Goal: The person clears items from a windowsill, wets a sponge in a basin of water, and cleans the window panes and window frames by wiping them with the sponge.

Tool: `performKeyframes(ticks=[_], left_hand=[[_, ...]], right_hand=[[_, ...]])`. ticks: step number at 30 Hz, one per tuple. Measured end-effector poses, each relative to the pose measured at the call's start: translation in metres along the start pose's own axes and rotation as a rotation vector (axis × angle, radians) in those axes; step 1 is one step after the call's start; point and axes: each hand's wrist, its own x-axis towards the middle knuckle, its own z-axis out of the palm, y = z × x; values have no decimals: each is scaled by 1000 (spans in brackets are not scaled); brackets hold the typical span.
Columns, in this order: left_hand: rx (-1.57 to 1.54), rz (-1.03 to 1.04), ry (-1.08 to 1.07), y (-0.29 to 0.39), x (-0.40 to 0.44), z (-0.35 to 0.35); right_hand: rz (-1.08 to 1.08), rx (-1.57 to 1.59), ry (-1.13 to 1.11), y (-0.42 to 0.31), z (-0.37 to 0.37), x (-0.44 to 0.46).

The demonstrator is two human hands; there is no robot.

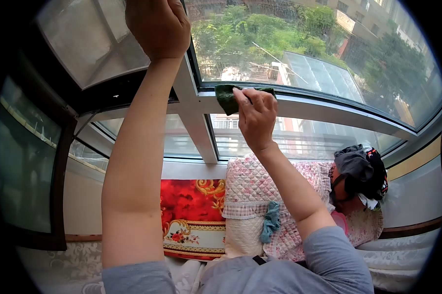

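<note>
My right hand [257, 115] presses a dark green cloth [226, 99] against the pale window frame [306, 105], just below the large upper pane. Its fingers are bent over the cloth, which sticks out on both sides of them. My left hand [158, 27] is raised high at the top of the view, beside the upright part of the frame. Its fingers are cut off by the top edge, so what they touch is hidden.
An opened dark-framed window [30, 152] stands at the left. Below lie a red patterned mat [191, 210], a pink floral quilt [250, 183] and a blue-green cloth [270, 221]. Dark clothes [356, 169] are heaped at the right, near a pink object [339, 221].
</note>
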Motion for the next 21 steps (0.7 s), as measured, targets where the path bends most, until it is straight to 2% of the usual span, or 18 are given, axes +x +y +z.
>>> performKeyframes(ticks=[3, 4, 7, 9, 11, 13, 15, 16, 18, 21], left_hand=[[-16, 1, -1, -2, 0, -2], [-31, -17, -7, -2, 1, -3], [-126, -30, -10, -5, 2, -6], [-233, -37, 16, -9, 2, -2], [-323, -46, 47, -14, 0, 2], [-440, 2, -48, -33, -4, -4], [-598, -28, -82, -48, -6, -18], [-618, -183, -237, -46, -9, -49], [-638, -317, -226, -44, -39, -102], [-445, -574, -419, -30, -130, -198]], right_hand=[[-8, 119, -57, -49, 39, 12], [31, 145, -10, -60, 47, 15], [227, 314, 46, -69, 44, 24], [581, 688, 183, -81, 38, 32], [651, 762, 240, -97, 42, 36], [392, 489, 273, -106, 71, 29], [409, 466, 296, -106, 79, 41], [425, 498, 292, -104, 80, 51], [407, 509, 276, -100, 76, 75], [236, 359, 353, -96, 64, 152]])
